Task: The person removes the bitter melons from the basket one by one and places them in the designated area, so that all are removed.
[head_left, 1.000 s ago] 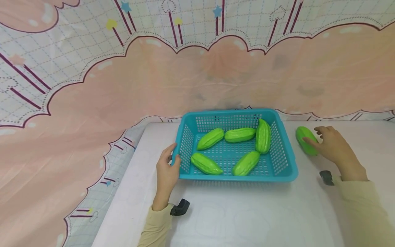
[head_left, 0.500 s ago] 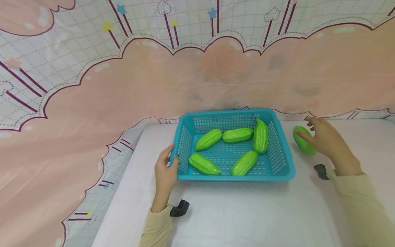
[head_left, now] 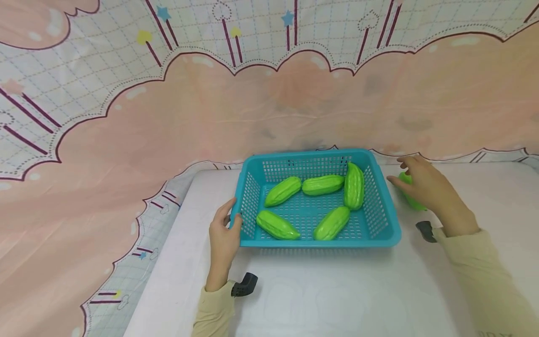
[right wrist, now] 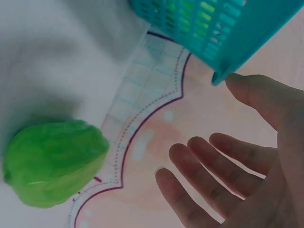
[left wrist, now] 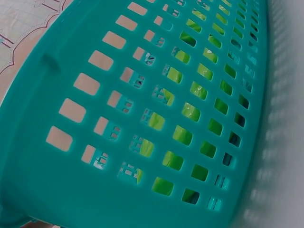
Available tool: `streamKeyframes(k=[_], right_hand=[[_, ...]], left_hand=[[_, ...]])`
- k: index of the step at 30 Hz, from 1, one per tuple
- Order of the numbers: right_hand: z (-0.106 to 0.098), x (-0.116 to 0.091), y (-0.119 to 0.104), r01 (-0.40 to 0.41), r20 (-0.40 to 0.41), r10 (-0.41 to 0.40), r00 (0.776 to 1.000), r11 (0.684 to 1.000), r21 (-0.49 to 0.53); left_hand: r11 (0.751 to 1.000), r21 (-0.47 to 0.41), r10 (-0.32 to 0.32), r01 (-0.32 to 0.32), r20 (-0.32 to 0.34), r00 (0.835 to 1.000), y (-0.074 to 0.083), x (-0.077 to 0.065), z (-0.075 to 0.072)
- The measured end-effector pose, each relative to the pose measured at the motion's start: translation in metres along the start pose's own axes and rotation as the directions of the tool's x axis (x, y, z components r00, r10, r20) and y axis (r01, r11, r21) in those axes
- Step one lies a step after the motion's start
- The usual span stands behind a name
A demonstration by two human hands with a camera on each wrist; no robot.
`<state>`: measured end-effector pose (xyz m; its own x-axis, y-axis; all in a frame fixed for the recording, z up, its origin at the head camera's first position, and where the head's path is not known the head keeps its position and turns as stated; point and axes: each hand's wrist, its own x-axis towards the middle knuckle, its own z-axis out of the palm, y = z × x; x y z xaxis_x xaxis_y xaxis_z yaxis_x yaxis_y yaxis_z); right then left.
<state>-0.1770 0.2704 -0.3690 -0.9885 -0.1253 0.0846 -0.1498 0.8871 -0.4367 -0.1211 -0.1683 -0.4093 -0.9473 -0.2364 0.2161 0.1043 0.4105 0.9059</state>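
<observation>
A blue-green plastic basket (head_left: pixel 320 244) with perforated walls stands on the white table, holding several bright green bitter melons (head_left: pixel 354 187) spread over its floor. At its left end my left hand (head_left: pixel 223 238) grips the rim, fingers and thumb bent around it; the left wrist view is filled by the basket's holed end wall (left wrist: pixel 114 99). My right hand (head_left: pixel 429 192) hovers with parted fingers just off the basket's right rim, holding nothing. Another bitter melon (right wrist: pixel 54 164) lies on the table beyond that rim, partly hidden beneath the right hand in the head view.
A cloud-patterned cloth (head_left: pixel 303 112) hangs behind the table and down its left side, close to the basket's far wall. Black wrist-worn devices (head_left: pixel 245 284) stick out beside both cuffs. White tabletop (head_left: pixel 320 290) spreads in front of the basket.
My right hand has moved left from over the loose melon toward the basket's right rim, leaving the melon on the table. My left hand keeps its hold. The head view has shifted slightly.
</observation>
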Motion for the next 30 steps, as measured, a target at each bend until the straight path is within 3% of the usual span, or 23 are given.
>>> streamKeyframes(k=[8, 21, 30], right_hand=[[-0.003, 0.002, -0.016, 0.081, -0.043, -0.081, 0.996, 0.997, -0.008], [-0.01, 0.007, -0.05, 0.154, 0.007, -0.154, 0.988, 0.988, -0.012], [-0.01, 0.011, -0.066, 0.236, 0.04, -0.234, 0.971, 0.971, -0.048]], left_hand=[[0.999, -0.008, -0.034, 0.034, 0.005, 0.999, 0.002, -0.001, 0.0], [0.987, -0.107, -0.116, 0.117, 0.011, 0.993, 0.002, -0.002, 0.003], [0.984, -0.128, -0.122, 0.122, 0.005, 0.992, 0.002, -0.003, 0.001]])
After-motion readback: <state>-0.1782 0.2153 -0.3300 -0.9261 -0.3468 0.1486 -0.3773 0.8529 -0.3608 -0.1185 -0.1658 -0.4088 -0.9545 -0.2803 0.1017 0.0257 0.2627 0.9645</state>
